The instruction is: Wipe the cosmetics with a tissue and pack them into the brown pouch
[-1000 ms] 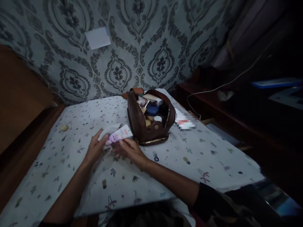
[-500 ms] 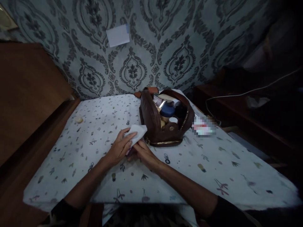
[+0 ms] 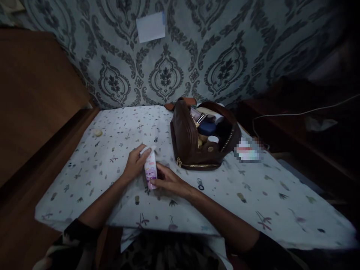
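Between my two hands is a small white pack with a purple cartoon bear (image 3: 151,173) printed on its lower part. My left hand (image 3: 135,161) grips its upper left side, thumb over the white top. My right hand (image 3: 171,180) pinches the lower right side with the thumb on the printed face. Whether the folded white top is the pack itself or a separate sheet, I cannot tell. Right of my hands stands a brown handbag (image 3: 187,140), unzipped. Inside it show a round blue container (image 3: 207,128), a white lid (image 3: 213,139) and other small items.
The table (image 3: 112,202) has a white cloth with a plant print. A small pale round object (image 3: 98,132) lies at the left. Beyond the bag is a blurred-out item (image 3: 248,150). Wooden furniture (image 3: 36,97) stands at the left, and a white cable (image 3: 295,114) runs at the right.
The pack has turned more upright, so its printed bear face now shows. My right hand has shifted from beneath it to its lower right side. The view has tilted slightly.
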A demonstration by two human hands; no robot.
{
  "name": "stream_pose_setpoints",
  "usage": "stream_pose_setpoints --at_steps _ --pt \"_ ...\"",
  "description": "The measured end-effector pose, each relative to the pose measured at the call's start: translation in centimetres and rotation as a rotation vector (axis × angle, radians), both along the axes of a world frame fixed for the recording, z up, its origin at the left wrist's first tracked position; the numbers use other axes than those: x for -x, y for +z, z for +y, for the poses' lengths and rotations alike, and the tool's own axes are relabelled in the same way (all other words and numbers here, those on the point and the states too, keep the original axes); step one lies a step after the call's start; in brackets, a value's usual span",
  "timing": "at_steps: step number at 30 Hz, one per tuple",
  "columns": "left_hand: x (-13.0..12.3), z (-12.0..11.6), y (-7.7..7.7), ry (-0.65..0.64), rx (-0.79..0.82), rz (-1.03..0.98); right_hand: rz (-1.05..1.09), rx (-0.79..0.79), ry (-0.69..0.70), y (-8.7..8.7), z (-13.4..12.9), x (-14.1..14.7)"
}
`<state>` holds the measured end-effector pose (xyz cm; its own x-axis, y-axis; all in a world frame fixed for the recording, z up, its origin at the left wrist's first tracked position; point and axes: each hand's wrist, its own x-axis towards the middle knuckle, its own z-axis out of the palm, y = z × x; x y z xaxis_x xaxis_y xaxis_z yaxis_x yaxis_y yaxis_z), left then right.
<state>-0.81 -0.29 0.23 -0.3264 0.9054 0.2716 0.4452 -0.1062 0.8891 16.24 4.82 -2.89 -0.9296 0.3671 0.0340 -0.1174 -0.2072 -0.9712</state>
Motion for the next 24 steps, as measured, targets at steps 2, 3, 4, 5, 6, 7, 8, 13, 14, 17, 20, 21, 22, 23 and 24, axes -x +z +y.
stream_pose_setpoints --at_steps 2,3,4,5,6,7,8,13,14,17,20,21,22,23,24 --pt "0.2 0.1 -0.1 0.038 -0.003 -0.112 -0.024 0.076 -0.013 0.2 -0.2 0.0" --pt "0.2 0.2 -0.2 0.046 -0.002 -0.177 -0.035 0.113 -0.032 0.3 -0.3 0.0" --pt "0.2 0.3 -0.3 0.049 -0.002 -0.249 -0.038 0.146 -0.055 0.3 -0.3 0.0" --pt "0.2 0.4 -0.3 0.055 -0.005 -0.327 -0.033 0.177 -0.079 0.3 -0.4 0.0" --pt "0.1 0.5 -0.4 0.067 -0.013 -0.408 -0.021 0.206 -0.101 0.2 -0.4 0.1" --pt "0.1 0.7 -0.5 0.087 -0.027 -0.488 -0.005 0.232 -0.124 0.1 -0.4 0.2" --pt "0.0 0.8 -0.5 0.109 -0.044 -0.56 0.016 0.256 -0.149 0.0 -0.4 0.2" --pt "-0.2 1.1 -0.6 0.198 -0.1 -0.779 0.108 0.385 -0.252 -0.3 0.0 0.5" --pt "-0.3 1.1 -0.5 0.194 -0.098 -0.801 0.119 0.417 -0.274 -0.4 0.2 0.5" --pt "-0.4 1.1 -0.5 0.113 -0.071 -0.809 0.142 0.505 -0.315 -0.3 0.5 0.4" --pt "-0.5 0.7 -0.6 0.0 -0.025 -0.653 0.154 0.555 -0.296 -0.2 0.6 0.3" --pt "-0.5 0.6 -0.6 -0.021 -0.02 -0.558 0.156 0.558 -0.29 -0.2 0.5 0.3" --pt "-0.5 0.4 -0.7 -0.032 -0.023 -0.455 0.154 0.55 -0.282 -0.2 0.4 0.4" --pt "-0.6 0.3 -0.8 -0.038 -0.027 -0.357 0.146 0.529 -0.27 -0.3 0.3 0.4" --pt "-0.6 0.2 -0.9 -0.038 -0.027 -0.274 0.13 0.49 -0.254 -0.4 0.1 0.4"
